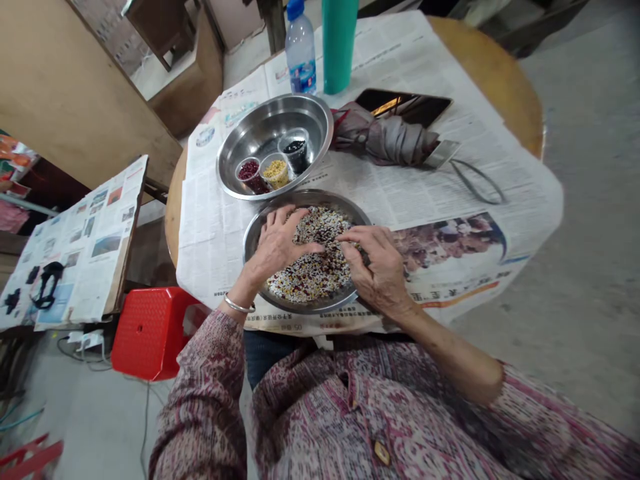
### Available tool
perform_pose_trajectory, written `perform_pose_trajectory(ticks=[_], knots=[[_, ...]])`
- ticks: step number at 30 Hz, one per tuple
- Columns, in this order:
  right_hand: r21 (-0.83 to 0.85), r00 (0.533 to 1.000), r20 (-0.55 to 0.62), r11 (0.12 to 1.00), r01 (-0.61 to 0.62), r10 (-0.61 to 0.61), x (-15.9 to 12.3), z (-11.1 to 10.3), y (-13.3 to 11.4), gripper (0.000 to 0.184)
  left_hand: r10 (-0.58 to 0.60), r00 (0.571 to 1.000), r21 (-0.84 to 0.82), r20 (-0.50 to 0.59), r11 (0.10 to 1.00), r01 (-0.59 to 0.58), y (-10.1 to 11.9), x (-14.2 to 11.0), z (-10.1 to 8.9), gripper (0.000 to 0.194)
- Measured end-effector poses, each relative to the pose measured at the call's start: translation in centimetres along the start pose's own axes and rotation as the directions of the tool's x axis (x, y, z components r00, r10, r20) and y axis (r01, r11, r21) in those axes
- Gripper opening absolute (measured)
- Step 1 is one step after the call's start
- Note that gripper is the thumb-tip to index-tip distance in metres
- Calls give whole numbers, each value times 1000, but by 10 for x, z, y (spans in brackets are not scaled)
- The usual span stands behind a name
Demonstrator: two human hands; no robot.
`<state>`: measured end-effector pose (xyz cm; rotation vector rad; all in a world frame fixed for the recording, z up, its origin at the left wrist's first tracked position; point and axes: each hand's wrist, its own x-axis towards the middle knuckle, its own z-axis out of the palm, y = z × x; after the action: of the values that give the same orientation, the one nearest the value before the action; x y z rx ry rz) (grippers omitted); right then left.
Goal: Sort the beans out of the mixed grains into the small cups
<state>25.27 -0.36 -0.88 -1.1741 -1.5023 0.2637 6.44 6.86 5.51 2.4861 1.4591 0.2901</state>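
A round, wooden-edged surface spread with newspaper stands on a grey floor, with a red stool, a newspaper-covered table and a plain tan panel to its left.

Front bowl: smooth metal, glossy. Newspaper under it: matt paper. Umbrella, beyond it to the right: wrinkled cloth (slight sheen). Stool, left of it: glossy plastic.
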Motion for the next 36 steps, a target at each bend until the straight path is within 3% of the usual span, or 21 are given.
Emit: perform_pose_trajectory(ticks=[2, 4, 9, 12, 14, 18, 23, 28, 32, 36], knots=[[4, 1000, -8, 1000, 2, -2, 0, 0, 0, 15, -7, 994, 62, 110, 998, 0, 0, -1, -1, 79], [8, 1000, -12, 1000, -5, 5, 0, 1, 0, 15, 21, 986, 59, 165, 998, -31, 4, -2, 2, 81], [14, 1000, -13, 1000, -17, 17, 0, 2, 0, 14, 99, 983, -83, 154, 993, -86, 16, -16, 11, 29], [7, 999, -6, 999, -40, 40, 0, 2, -1, 16, 92, 985, -84, 143, 993, -81, 22, -34, 10, 23], [6, 998, 3, 998, -60, 60, -1, 1, -1, 19, 168, 970, -82, 178, 984, -155, 27, -45, 7, 20], [27, 996, 10, 996, -87, 86, -1, -2, -1, 27, 311, 922, 30, 230, 945, -326, 35, -49, 7, 36], [48, 999, 8, 997, -54, 53, -2, -2, -1, 31, 357, 915, 162, 186, 908, -387, 39, -23, 32, 44], [45, 999, 3, 998, -46, 46, -2, -1, 2, 28, 268, 961, 234, 71, 932, -278, 30, 5, 43, 37], [44, 997, 16, 996, -72, 71, -3, -1, 3, 26, 49, 999, 251, -19, 967, -43, 13, 7, 25, 32], [51, 997, 6, 996, -72, 72, -3, -1, 2, 24, -110, 993, 347, -42, 930, 118, -3, -14, 4, 34]])
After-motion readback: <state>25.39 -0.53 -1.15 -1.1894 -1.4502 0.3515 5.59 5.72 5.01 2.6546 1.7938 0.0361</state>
